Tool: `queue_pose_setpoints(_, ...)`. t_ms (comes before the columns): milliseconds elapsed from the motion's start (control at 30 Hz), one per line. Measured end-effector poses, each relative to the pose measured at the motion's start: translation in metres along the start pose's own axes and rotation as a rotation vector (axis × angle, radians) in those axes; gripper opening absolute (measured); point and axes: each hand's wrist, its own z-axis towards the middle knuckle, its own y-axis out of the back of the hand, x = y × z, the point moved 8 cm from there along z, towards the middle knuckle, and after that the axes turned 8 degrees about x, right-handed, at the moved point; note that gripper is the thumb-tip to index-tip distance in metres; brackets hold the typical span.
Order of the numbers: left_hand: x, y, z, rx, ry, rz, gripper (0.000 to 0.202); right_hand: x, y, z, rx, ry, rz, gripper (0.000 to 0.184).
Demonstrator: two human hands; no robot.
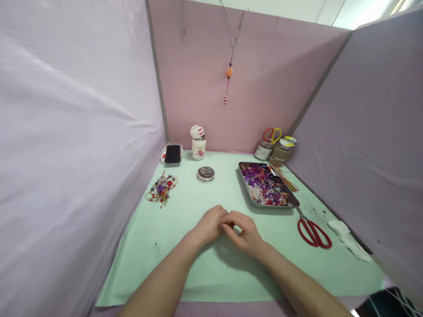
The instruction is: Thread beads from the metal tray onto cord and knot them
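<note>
My left hand (209,225) and my right hand (246,235) meet at the middle of the pale green mat (185,259), fingertips pinched together. What sits between the fingers is too small to make out. A metal tray (246,190) full of purple, red and clear beads lies just beyond my right hand. Left of the hands, a small heap of finished beaded pieces (161,188) rests on the mat.
Red scissors (312,231) lie right of the tray, white cloth (350,240) beyond them. At the back stand a phone (172,154), a small white jar (198,143), a round tin (205,173) and two jars (276,149) holding scissors. A beaded ornament (228,72) hangs on the partition.
</note>
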Motion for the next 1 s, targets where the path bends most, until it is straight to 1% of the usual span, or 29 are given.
queue_pose_setpoints(67,-0.002,0.004,0.0,-0.045,0.016,-0.052,0.02,-0.01,0.015,0.017,-0.021,-0.08,-0.019,0.013)
queue_pose_setpoints(100,-0.003,0.004,0.0,-0.044,0.026,-0.062,0.021,-0.019,0.025,0.027,-0.054,-0.122,-0.024,0.013)
queue_pose_setpoints(167,-0.004,0.006,0.0,-0.021,0.058,-0.068,0.021,-0.041,0.044,0.051,-0.098,-0.183,-0.036,0.012)
queue_pose_setpoints(267,-0.004,0.008,0.001,0.008,0.084,-0.094,0.021,-0.082,0.065,0.085,-0.118,-0.25,-0.043,0.009)
queue_pose_setpoints(300,-0.003,0.008,0.001,0.013,0.091,-0.107,0.021,-0.095,0.073,0.093,-0.155,-0.27,-0.028,0.007)
queue_pose_setpoints(367,-0.003,0.009,0.001,0.013,0.085,-0.109,0.022,-0.117,0.081,0.105,-0.167,-0.301,0.0,0.006)
queue_pose_setpoints(433,-0.004,0.012,0.0,0.014,0.073,-0.125,0.023,-0.128,0.078,0.112,-0.104,-0.331,-0.058,0.007)
queue_pose_setpoints(500,-0.005,0.017,-0.005,0.033,0.073,-0.185,0.024,-0.128,0.065,0.116,0.036,-0.328,-0.145,0.008)
queue_pose_setpoints(567,-0.005,0.028,-0.014,0.036,0.115,-0.262,0.027,-0.12,0.046,0.114,0.198,-0.298,-0.22,0.009)
queue_pose_setpoints(667,-0.007,0.06,-0.032,-0.019,0.198,-0.249,0.032,-0.1,0.023,0.101,0.423,-0.217,-0.285,0.013)
queue_pose_setpoints(733,-0.005,0.084,-0.041,-0.041,0.265,-0.179,0.034,-0.085,0.016,0.09,0.555,-0.157,-0.271,0.014)
queue_pose_setpoints(767,0.0,0.094,-0.043,-0.035,0.305,-0.141,0.035,-0.079,0.014,0.083,0.631,-0.134,-0.254,0.017)
queue_pose_setpoints(833,0.019,0.114,-0.042,-0.049,0.412,-0.069,0.036,-0.072,0.018,0.075,0.704,-0.13,-0.249,0.021)
queue_pose_setpoints(867,0.031,0.121,-0.037,-0.046,0.458,-0.041,0.034,-0.071,0.02,0.072,0.734,-0.135,-0.258,0.022)
queue_pose_setpoints(900,0.044,0.129,-0.032,-0.09,0.502,-0.003,0.032,-0.071,0.022,0.069,0.76,-0.143,-0.27,0.022)
queue_pose_setpoints(967,0.071,0.144,-0.021,-0.262,0.618,0.083,0.032,-0.073,0.024,0.066,0.795,-0.16,-0.289,0.021)
queue_pose_setpoints(1000,0.082,0.146,-0.013,-0.322,0.666,0.105,0.034,-0.075,0.024,0.065,0.803,-0.166,-0.295,0.021)
